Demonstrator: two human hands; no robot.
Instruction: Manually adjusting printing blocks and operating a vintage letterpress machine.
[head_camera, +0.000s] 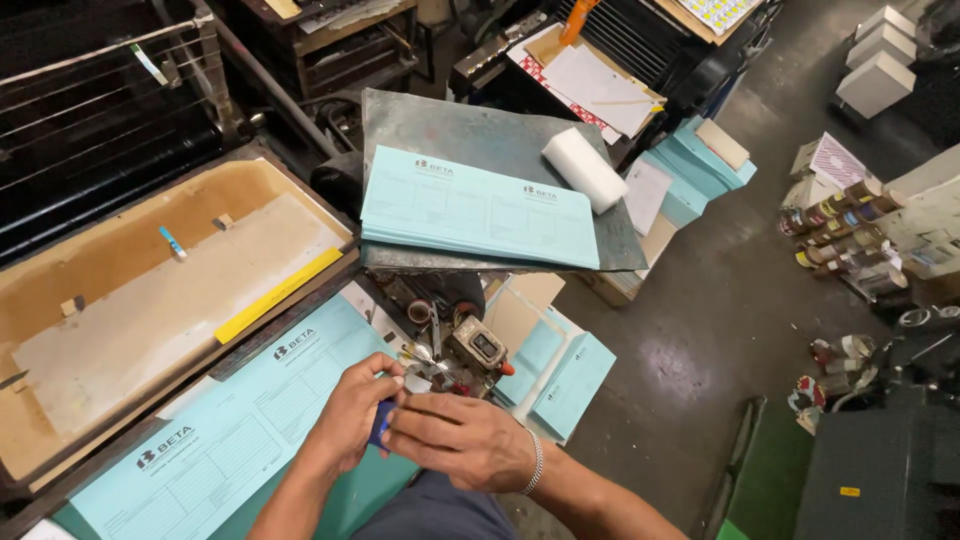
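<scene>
My left hand (350, 415) and my right hand (462, 440) meet low in the middle of the view, fingers closed together around a small dark blue object (380, 422). Only a sliver of that object shows between the fingers. A bracelet circles my right wrist. Just beyond the hands sits a small metal mechanism (455, 355) with a switch box and a shiny disc. Under my left forearm lies a long light blue printed sheet (230, 430) on a slanted board.
A stack of light blue printed forms (470, 210) and a white roll (583, 168) rest on a grey metal plate (470, 135). A worn wooden tray (150, 290) is at left. More blue stacks (570, 385), cans (840, 225) and boxes stand on the dark floor at right.
</scene>
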